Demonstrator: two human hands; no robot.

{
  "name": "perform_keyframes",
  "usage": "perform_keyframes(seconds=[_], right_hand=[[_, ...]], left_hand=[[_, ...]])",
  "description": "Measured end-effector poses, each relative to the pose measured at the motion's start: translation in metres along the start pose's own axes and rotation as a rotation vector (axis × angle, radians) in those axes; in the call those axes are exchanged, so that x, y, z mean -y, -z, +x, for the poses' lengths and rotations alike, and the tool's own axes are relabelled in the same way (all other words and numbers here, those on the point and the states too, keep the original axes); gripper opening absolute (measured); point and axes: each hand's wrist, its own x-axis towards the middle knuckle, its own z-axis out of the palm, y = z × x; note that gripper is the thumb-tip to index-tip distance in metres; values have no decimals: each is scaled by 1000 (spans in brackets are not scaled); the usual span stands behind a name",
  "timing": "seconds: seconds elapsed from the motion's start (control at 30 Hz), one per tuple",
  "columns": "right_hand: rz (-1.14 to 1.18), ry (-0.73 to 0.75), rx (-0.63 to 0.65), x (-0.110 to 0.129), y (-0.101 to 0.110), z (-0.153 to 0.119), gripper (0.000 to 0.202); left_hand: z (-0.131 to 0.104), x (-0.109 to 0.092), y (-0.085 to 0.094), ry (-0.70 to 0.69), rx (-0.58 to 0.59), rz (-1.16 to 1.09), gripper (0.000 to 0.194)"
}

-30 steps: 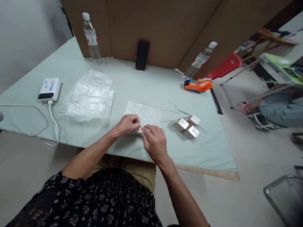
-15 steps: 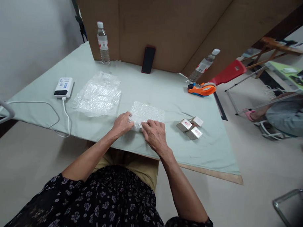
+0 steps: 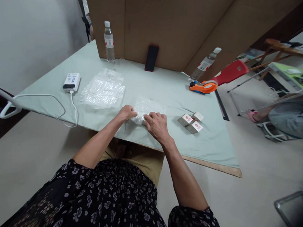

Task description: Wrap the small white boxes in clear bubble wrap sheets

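A clear sheet of bubble wrap (image 3: 150, 106) lies near the table's front edge, its near end bunched into a roll between my hands. My left hand (image 3: 127, 112) is closed on the left end of that roll. With bent fingers, my right hand (image 3: 156, 124) grips the roll's right side. Whether something sits inside the wrap I cannot make out. Several small pale boxes (image 3: 194, 127) with red marks stand grouped to the right of my right hand. More bubble wrap (image 3: 104, 90) lies spread in loose sheets to the left.
A white power bank (image 3: 72, 82) with a cable is at the left. Along the cardboard screen (image 3: 179, 28) stand a water bottle (image 3: 109, 42), a phone (image 3: 151, 58) and a leaning bottle (image 3: 205, 65). An orange tape dispenser (image 3: 204, 87) lies back right; a person sits beyond.
The near end of the bubble wrap is more bunched, and my left hand's fingers have closed further on it. The whole view has shifted slightly.
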Motion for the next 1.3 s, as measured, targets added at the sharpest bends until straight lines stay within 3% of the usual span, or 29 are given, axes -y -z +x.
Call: perform_keyframes(seconds=[0.23, 0.5, 0.6, 0.7, 0.77, 0.83, 0.97, 1.1, 1.3], right_hand=[[-43, 24, 50, 0, 4, 7, 15], [109, -94, 49, -2, 2, 7, 18], [183, -97, 43, -4, 5, 5, 18], [336, -102, -53, -12, 7, -8, 17], [433, -223, -203, -20, 5, -24, 21], [527, -464, -294, -30, 0, -44, 34], [737, -864, -118, -44, -16, -67, 75], [843, -960, -58, -48, -30, -57, 91], [1093, -955, -255, -41, -44, -35, 87]], left_hand=[[-9, -17, -22, 13, 12, -227, 15], [-15, -33, -24, -39, 259, -392, 5], [-16, -32, -21, -140, 326, -262, 12], [-19, -28, -23, -381, 225, 74, 20], [-22, -25, -27, -519, 103, 258, 19], [-24, -22, -32, -607, 24, 349, 18], [-27, -17, -41, -682, 2, 414, 18], [-26, -16, -44, -686, 5, 466, 19], [-26, -19, -43, -682, 5, 517, 16]])
